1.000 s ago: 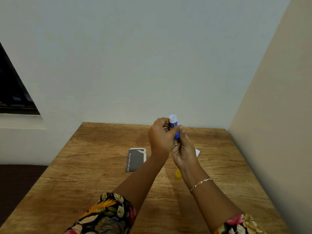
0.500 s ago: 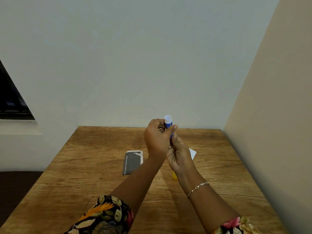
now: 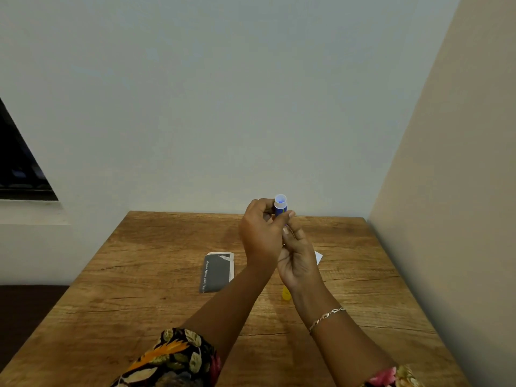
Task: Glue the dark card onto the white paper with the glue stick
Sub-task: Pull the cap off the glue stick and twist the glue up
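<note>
A blue glue stick (image 3: 280, 205) stands upright above the table, its open white top showing. My left hand (image 3: 261, 231) grips its upper body between thumb and fingers. My right hand (image 3: 297, 256) holds its lower end from below, that end hidden by my fingers. The dark card (image 3: 215, 272) lies flat on the wooden table (image 3: 139, 289), left of my arms, with a white strip along its top and right edge. A corner of white paper (image 3: 319, 257) shows behind my right hand. A yellow cap (image 3: 286, 294) lies on the table under my right wrist.
A pale wall rises right behind the table's far edge, and a beige wall (image 3: 460, 219) runs along its right side. A dark window opening (image 3: 19, 169) sits at the left. The floor drops away left of the table.
Both hands and the glue stick keep the same hold; the view has shifted slightly. The open top of the stick now tilts a little toward me.
</note>
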